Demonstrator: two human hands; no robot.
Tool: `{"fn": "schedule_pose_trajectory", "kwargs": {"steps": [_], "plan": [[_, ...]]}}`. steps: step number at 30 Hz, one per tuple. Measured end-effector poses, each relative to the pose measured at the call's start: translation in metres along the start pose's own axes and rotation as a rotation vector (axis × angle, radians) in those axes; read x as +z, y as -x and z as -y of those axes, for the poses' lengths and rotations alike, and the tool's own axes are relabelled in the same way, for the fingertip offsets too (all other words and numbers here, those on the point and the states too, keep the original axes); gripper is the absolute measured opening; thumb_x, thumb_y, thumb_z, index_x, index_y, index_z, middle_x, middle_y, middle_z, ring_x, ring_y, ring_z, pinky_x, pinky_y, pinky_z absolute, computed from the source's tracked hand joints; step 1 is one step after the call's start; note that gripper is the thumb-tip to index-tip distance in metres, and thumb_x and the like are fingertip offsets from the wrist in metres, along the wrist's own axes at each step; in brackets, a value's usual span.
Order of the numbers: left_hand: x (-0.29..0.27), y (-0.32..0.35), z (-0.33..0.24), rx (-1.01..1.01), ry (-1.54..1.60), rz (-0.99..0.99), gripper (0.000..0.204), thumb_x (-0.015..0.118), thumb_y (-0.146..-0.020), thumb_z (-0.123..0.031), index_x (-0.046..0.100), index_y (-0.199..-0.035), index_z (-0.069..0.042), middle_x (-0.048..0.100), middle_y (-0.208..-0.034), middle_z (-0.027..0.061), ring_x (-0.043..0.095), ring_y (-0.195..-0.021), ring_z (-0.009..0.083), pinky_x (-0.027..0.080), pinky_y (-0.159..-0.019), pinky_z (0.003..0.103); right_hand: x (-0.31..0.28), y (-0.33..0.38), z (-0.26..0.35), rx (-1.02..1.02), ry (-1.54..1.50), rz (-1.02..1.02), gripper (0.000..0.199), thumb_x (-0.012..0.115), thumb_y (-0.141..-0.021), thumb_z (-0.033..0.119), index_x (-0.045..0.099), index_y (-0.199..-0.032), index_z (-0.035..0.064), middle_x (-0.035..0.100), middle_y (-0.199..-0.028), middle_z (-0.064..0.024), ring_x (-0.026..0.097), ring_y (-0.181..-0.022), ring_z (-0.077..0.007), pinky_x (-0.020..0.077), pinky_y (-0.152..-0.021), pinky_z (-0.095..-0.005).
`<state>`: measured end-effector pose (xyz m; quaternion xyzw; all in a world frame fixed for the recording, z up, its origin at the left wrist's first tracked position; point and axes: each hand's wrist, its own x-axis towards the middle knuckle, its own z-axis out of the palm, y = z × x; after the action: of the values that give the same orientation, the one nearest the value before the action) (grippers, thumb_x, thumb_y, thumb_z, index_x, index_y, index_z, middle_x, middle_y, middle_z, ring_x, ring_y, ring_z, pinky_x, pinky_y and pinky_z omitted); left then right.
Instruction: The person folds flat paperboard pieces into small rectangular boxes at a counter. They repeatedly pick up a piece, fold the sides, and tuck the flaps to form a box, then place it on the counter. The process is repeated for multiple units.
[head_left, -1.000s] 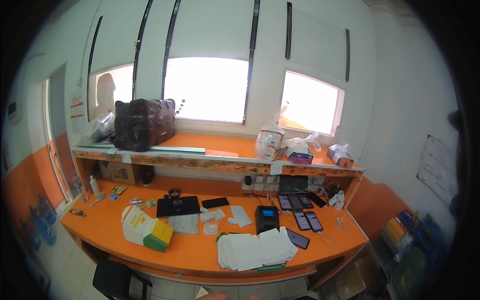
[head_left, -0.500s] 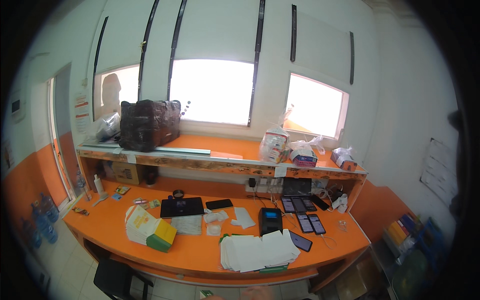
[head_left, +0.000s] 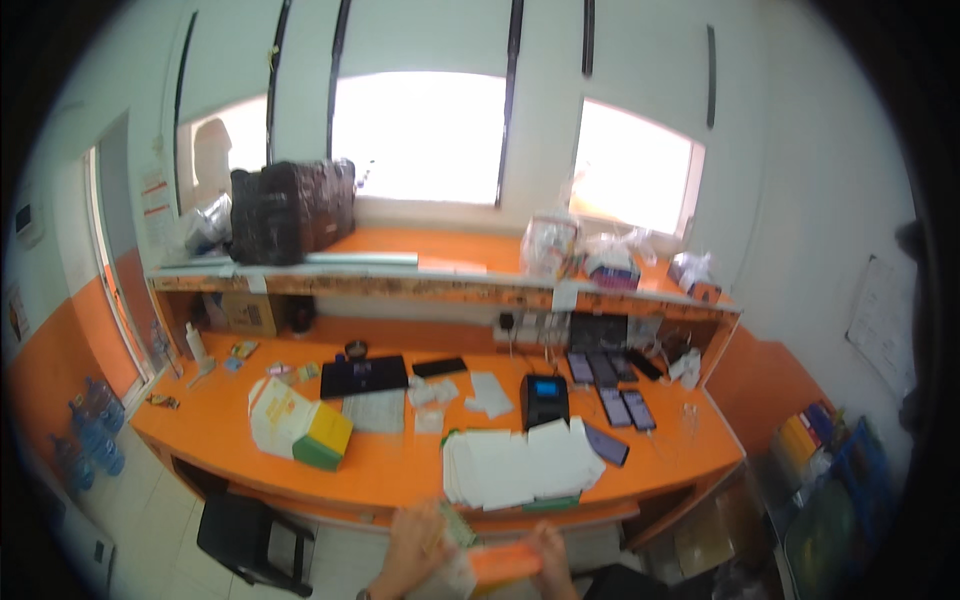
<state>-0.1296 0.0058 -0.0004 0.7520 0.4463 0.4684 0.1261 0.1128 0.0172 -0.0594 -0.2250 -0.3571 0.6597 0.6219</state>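
Low in the picture, in front of the counter, my left hand (head_left: 408, 545) closes on a small flat green patterned piece (head_left: 456, 527). My right hand (head_left: 550, 562) grips the right end of an orange-and-white flat piece (head_left: 503, 566), which spans the space between my hands. Motion blur hides what kind of things they are. Beyond my hands, on the orange counter (head_left: 390, 480), lies a spread stack of white sheets (head_left: 515, 465) with green edges beneath. Left of it a white, yellow and green carton (head_left: 300, 425) rests on its side.
A card terminal (head_left: 545, 400), several phones (head_left: 612, 405) and a black tablet (head_left: 365, 376) lie farther back. The raised shelf bears a dark wrapped bundle (head_left: 290, 210) and bagged goods (head_left: 550, 245). A black stool (head_left: 250, 535) stands at the left front, water bottles (head_left: 95, 430) beyond it.
Both hands have risen into view with the orange-and-white and green pieces; before, only a blurred bit showed at the lower edge. The view has shifted, so the counter sits slightly higher.
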Motion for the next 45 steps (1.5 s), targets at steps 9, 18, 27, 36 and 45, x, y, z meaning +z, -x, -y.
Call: {"fn": "schedule_pose_trajectory", "kwargs": {"steps": [9, 18, 27, 36, 45], "plan": [[0.031, 0.007, 0.011, -0.736, 1.814, -0.192, 0.045, 0.056, -0.093, -0.019, 0.040, -0.131, -0.001, 0.050, -0.131, 0.0139, 0.052, -0.117, 0.0230, 0.042, -0.099, 0.038, 0.028, -0.008, 0.001, -0.116, -0.055, 0.021, 0.015, 0.046, -0.095, 0.016, 0.046, -0.083, 0.0085, 0.054, -0.079, -0.0046, 0.052, -0.076, -0.0128, 0.0436, -0.074, -0.0269], [0.029, 0.008, 0.014, -0.690, 1.143, -0.033, 0.025, 0.051, -0.092, -0.005, 0.058, -0.115, 0.004, 0.064, -0.111, 0.0112, 0.062, -0.099, 0.0162, 0.048, -0.087, 0.029, 0.043, -0.017, 0.020, -0.169, 0.772, -0.078, 0.024, 0.051, -0.094, 0.011, 0.058, -0.111, -0.0029, 0.061, -0.100, -0.0084, 0.057, -0.093, -0.0144, 0.0445, -0.084, -0.0282], [0.013, 0.003, 0.012, -0.656, 0.823, 0.209, 0.024, 0.058, -0.091, -0.008, 0.060, -0.112, 0.004, 0.066, -0.103, 0.0066, 0.061, -0.093, 0.0111, 0.048, -0.082, 0.025, 0.052, -0.029, 0.002, -0.118, 0.648, -0.082, 0.023, 0.055, -0.094, 0.015, 0.063, -0.105, -0.0045, 0.064, -0.090, -0.0060, 0.057, -0.079, -0.0075, 0.0464, -0.069, -0.0224], [0.006, -0.002, 0.013, -0.761, 1.311, 0.033, 0.044, 0.058, -0.090, -0.008, 0.042, -0.130, 0.001, 0.054, -0.125, 0.0123, 0.054, -0.112, 0.0209, 0.046, -0.095, 0.035, 0.073, -0.033, -0.017, 0.028, 0.511, 0.028, 0.024, 0.056, -0.094, 0.015, 0.061, -0.107, -0.0038, 0.063, -0.087, -0.0044, 0.056, -0.077, -0.0075, 0.0470, -0.065, -0.0224], [0.005, 0.005, 0.019, -0.872, 1.376, 0.051, 0.045, 0.057, -0.090, -0.009, 0.041, -0.131, 0.000, 0.053, -0.126, 0.0139, 0.054, -0.115, 0.0241, 0.047, -0.095, 0.038, 0.073, -0.030, -0.003, -0.268, 0.890, 0.013, 0.013, 0.064, -0.085, 0.007, 0.065, -0.092, -0.0041, 0.053, -0.070, -0.0037, 0.047, -0.062, -0.0088, 0.0372, -0.054, -0.0232]]}}
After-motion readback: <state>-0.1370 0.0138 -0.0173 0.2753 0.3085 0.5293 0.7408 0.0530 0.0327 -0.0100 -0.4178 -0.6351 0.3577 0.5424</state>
